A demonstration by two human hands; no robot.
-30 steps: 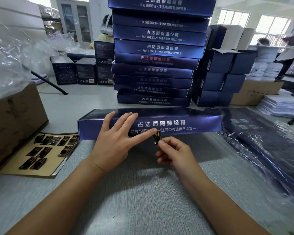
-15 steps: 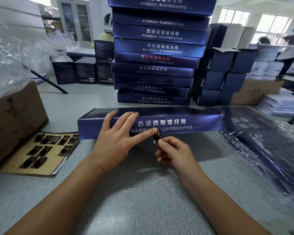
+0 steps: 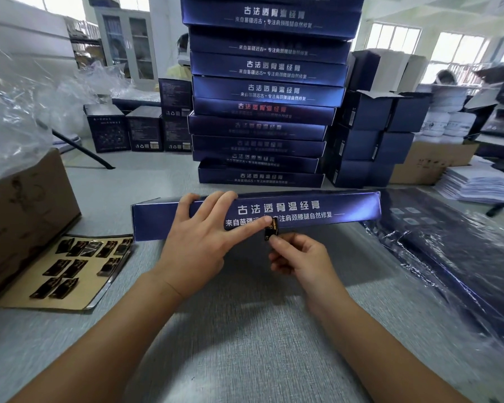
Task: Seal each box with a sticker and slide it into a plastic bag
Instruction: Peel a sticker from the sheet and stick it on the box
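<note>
Your left hand [image 3: 198, 237] lies flat on the long box [image 3: 317, 210], fingers straight and spread across its front wall and top edge, grip apart and clasping nothing. That looks meant to pin it to the bench [image 3: 245, 344] while the forefinger tip presses the upper end of the sticker [image 3: 271, 230] against the wall. The box lies lengthwise just ahead of you, lettered face toward you. Your right hand [image 3: 297, 257] has its grip clamped on the sticker's lower end, pinched between thumb and forefinger, probably so the tail can be wrapped under the bottom edge to close the seam. The sticker is a small dark glossy tab with gold print; the box is smooth printed card, deep blue with a sheen. The sticker sheet [image 3: 70, 271] lies near your left, its tan backing slick. At your right a crinkled clear plastic bag [image 3: 437, 248] covers another dark box; where its mouth lies cannot be told.
</note>
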